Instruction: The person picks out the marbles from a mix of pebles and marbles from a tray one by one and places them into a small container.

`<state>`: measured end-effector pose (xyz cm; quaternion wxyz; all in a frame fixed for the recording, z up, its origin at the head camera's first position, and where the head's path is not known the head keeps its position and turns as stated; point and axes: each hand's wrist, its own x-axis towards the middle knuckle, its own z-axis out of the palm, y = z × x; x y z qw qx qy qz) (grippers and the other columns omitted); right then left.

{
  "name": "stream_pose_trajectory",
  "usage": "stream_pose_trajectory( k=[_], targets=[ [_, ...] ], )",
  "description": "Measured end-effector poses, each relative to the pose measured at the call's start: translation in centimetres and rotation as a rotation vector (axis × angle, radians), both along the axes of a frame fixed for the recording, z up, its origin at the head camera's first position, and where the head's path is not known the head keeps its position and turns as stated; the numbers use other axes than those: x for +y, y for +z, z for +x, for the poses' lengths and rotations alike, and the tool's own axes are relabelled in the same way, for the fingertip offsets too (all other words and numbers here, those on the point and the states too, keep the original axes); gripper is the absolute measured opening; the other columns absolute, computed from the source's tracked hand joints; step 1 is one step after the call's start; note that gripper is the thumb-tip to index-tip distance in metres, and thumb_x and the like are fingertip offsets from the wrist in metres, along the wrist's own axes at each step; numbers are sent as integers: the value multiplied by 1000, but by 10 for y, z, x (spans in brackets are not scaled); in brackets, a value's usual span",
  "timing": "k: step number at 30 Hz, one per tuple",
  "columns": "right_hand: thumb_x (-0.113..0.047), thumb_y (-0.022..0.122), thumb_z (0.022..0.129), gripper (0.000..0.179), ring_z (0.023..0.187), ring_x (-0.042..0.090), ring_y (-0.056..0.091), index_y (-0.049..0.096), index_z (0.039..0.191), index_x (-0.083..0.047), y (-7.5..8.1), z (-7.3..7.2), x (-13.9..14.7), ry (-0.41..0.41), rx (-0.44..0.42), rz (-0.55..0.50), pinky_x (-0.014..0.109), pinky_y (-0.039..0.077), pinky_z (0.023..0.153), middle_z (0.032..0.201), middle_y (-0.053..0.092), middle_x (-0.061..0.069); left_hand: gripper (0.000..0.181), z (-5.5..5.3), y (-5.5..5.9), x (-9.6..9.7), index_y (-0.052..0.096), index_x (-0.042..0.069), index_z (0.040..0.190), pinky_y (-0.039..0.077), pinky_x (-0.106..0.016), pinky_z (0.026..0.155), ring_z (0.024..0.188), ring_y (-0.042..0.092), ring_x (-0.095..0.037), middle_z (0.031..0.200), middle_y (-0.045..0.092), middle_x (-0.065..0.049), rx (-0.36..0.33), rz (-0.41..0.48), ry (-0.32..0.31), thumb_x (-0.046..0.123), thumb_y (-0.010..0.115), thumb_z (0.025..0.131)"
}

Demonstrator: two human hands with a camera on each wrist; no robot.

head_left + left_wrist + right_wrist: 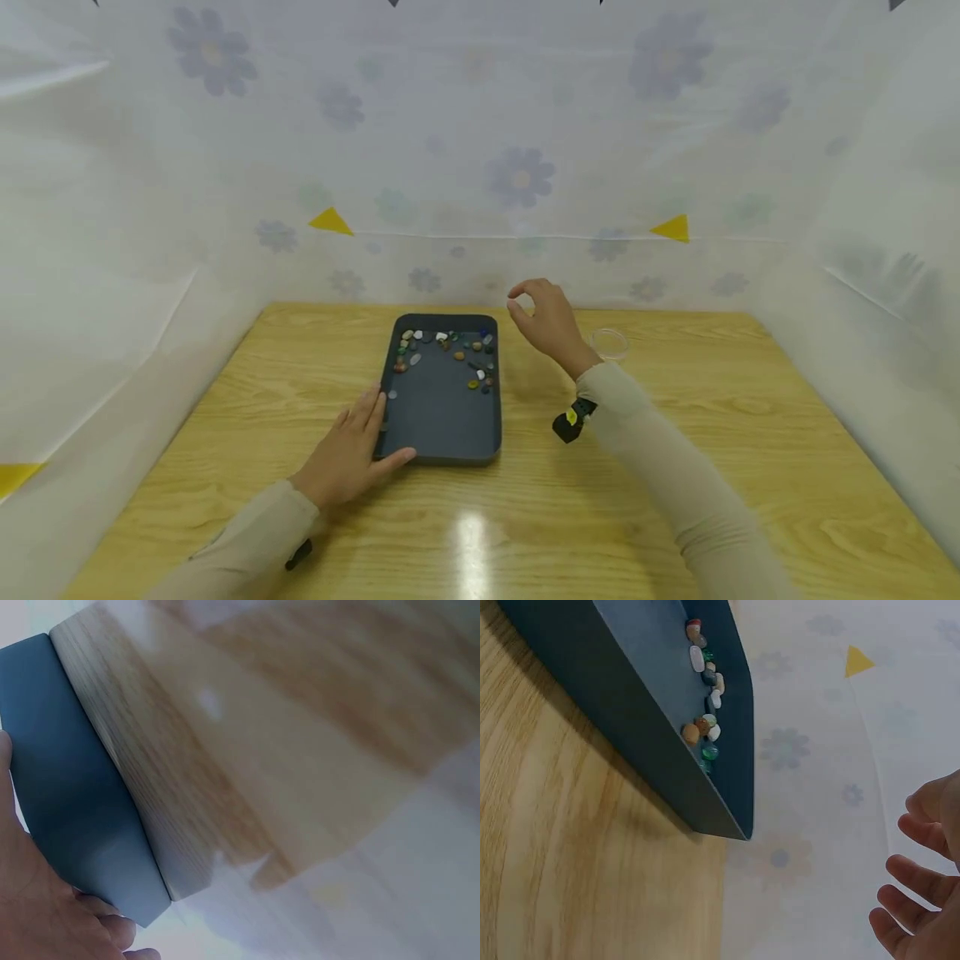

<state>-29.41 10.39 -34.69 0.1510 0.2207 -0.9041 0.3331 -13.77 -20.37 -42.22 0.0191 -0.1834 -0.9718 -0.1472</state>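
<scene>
A dark grey rectangular tray (442, 425) lies on the wooden table, with several small coloured stones (697, 658) along its far end and sides. My left hand (347, 454) rests against the tray's near left corner, its fingers straight along the left side and thumb at the near rim. In the left wrist view those fingers touch the tray's outer wall (82, 780). Above the table, right of the tray's far end, is my right hand (551, 321). Its fingers are loosely bent, thumb and index finger apart, and nothing shows between them.
Behind the right hand, a clear round ring-like piece (610, 343) lies on the table (285, 392). White flowered sheeting (450, 150) surrounds the table at the back and sides, with yellow triangles (671, 228) on it.
</scene>
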Motion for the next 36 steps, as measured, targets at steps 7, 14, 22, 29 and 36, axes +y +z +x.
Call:
stream_pose_trajectory(
  k=[7,14,22,29,36],
  targets=[
    [-24,55,98,27,121,35,47,65,118,-8,-34,-18,-25,-23,-166,62,50,38,102,128,54,17,97,-1,1,2,24,-9,147,22,-59,111,141,21,-39,155,16,-24,12,2,-2,66,46,90],
    [-23,55,98,35,127,43,39,58,131,-11,-68,-27,-39,-45,-294,210,55,40,100,139,44,20,97,1,1,1,24,-9,147,22,-58,111,141,21,-38,155,16,-24,0,-4,9,66,46,90],
    [-29,46,101,45,131,46,32,45,144,-16,-78,-21,-53,-56,-415,322,59,38,99,148,32,21,97,0,0,-3,23,-8,148,22,-59,111,141,21,-39,155,16,-24,9,-9,8,67,45,90],
    [-30,40,103,47,134,45,28,37,149,-18,-73,-17,-55,-101,-490,346,60,33,102,149,31,20,97,1,1,0,23,-8,148,22,-58,111,141,21,-38,156,14,-23,0,-9,6,67,46,90],
    [-33,42,102,52,133,45,28,31,151,-21,-68,-19,-51,-104,-522,407,60,37,98,149,30,21,97,3,1,2,24,-8,147,24,-59,110,141,22,-38,156,15,-23,8,-11,2,66,47,90]
  ],
)
